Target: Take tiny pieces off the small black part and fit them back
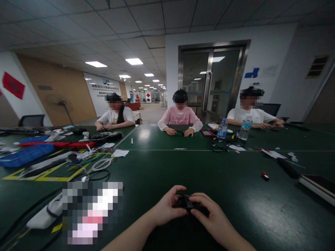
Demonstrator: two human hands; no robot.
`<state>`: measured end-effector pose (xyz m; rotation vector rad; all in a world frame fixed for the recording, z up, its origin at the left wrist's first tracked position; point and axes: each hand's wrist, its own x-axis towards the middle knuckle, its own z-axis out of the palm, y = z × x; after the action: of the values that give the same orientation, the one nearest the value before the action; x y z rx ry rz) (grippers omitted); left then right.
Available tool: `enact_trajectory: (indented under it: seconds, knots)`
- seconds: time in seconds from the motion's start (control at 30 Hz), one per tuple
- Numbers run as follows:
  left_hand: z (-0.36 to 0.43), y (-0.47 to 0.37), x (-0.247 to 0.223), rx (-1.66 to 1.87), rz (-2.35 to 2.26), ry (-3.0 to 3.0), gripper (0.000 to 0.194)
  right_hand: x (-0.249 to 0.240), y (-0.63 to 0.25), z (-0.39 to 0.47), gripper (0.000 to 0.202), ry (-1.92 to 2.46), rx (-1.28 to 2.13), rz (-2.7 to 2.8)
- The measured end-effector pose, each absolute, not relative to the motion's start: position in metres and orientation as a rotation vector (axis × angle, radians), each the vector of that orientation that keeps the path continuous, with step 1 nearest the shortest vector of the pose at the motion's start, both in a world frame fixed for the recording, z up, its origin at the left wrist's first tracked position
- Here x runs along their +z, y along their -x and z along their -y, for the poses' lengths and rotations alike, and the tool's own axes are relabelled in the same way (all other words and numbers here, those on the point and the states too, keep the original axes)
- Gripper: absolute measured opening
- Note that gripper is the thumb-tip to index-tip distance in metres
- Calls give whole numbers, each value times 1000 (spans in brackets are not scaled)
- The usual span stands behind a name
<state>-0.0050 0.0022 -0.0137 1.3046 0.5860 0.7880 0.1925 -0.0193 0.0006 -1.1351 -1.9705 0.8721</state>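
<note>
Both of my hands meet low in the head view, just above the dark green table [146,174]. Between them is a small black object [187,202] with a blocky shape; its exact kind is too dark to make out. My left hand [169,205] has thumb and fingers closed around its left side. My right hand [205,209] pinches it from the right, with the fingertips on top and the thumb at the near edge. Fingers cover much of the object.
Cables, a blue tray [26,157] and a white power strip [44,212] lie on the left. A small red-and-black item [265,176] and a flat white-edged box [318,188] lie on the right. Two water bottles [245,129] stand farther back. Three people sit across the table.
</note>
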Motion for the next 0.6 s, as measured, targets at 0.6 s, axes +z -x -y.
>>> enact_trajectory:
  seconds: [0.6]
  knots:
    - [-1,4,-12,799,-642,-1285,46,-3,-192,18,22,1110,879,1953]
